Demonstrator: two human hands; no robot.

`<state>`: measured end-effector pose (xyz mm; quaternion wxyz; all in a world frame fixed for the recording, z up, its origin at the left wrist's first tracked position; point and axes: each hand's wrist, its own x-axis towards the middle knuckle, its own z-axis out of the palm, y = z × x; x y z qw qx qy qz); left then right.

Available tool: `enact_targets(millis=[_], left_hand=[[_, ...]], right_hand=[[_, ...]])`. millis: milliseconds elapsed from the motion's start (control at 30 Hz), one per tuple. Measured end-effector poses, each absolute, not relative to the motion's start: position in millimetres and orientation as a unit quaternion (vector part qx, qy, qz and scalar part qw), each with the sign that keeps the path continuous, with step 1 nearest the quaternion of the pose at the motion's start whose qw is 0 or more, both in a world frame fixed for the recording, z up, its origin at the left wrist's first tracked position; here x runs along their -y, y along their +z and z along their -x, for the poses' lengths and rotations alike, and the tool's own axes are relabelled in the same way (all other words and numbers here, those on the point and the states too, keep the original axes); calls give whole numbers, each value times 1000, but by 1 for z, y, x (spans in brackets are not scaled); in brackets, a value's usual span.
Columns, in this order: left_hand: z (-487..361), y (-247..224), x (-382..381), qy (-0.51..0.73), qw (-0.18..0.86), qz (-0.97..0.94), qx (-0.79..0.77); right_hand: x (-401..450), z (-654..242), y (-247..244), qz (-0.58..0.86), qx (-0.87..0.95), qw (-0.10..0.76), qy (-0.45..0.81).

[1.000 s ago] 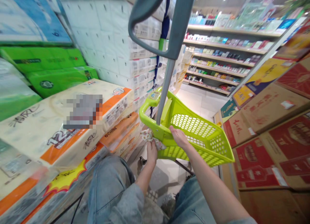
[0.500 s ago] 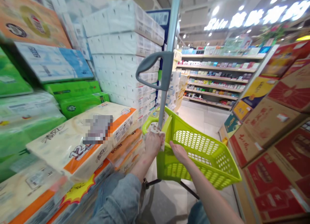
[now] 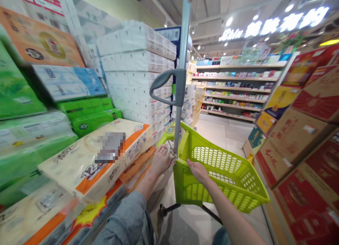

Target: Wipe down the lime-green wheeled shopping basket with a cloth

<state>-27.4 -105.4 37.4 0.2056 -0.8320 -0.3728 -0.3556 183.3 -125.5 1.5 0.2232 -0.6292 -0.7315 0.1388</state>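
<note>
A lime-green shopping cart [image 3: 182, 179] with a perforated basket stands in front of me. A grey pole [image 3: 182, 36] with a looped grey handle [image 3: 167, 83] rises by the cart's near end. My left hand [image 3: 161, 159] is closed on a crumpled, pale patterned cloth [image 3: 171, 151], pressed beside the pole's lower end at the cart's green push handle [image 3: 164, 139]. On the near rim of the basket is my right hand [image 3: 198, 171], closed over the edge with the thumb on top; its other fingers are partly hidden.
At my left are stacked tissue packs [image 3: 90, 160], a blurred-out item [image 3: 110, 148] lying on the top one. White packs [image 3: 137, 61] tower behind. Red and brown cartons [image 3: 293, 142] line the right side. Shelves of small goods [image 3: 235, 86] stand beyond the tiled aisle [image 3: 222, 126].
My left hand and the cloth have shifted slightly left and down, away from the pole. The right hand stays on the rim. My view has tilted up a little.
</note>
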Motion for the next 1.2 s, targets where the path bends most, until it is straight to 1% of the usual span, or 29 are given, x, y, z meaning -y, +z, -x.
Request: enact_targets(millis=[133,267,367,533,733,833,967,1200], left_hand=[[29,30,104,-386,204,812,388],[30,26,95,-470,132,741,461],[31,32,92,-498,90,704,499],[23,49,92,-533,71,671,510],[19,46,87,-622,-70,577,524],[21,45,87,-600,-121,573,545],[26,47,84,-556,-141,605,552],[35,57,71,-557,-187,563,581]], right_hand=[[124,-186,-2,624,733,233,140],[125,-189,-3,625,733,231,134],[126,-191,-3,628,734,225,128],[128,-193,-2,636,734,208,116],[130,-194,0,643,730,202,114],[130,-195,1,637,735,203,115],[130,-196,2,636,736,202,115],[132,-193,2,630,739,210,113]])
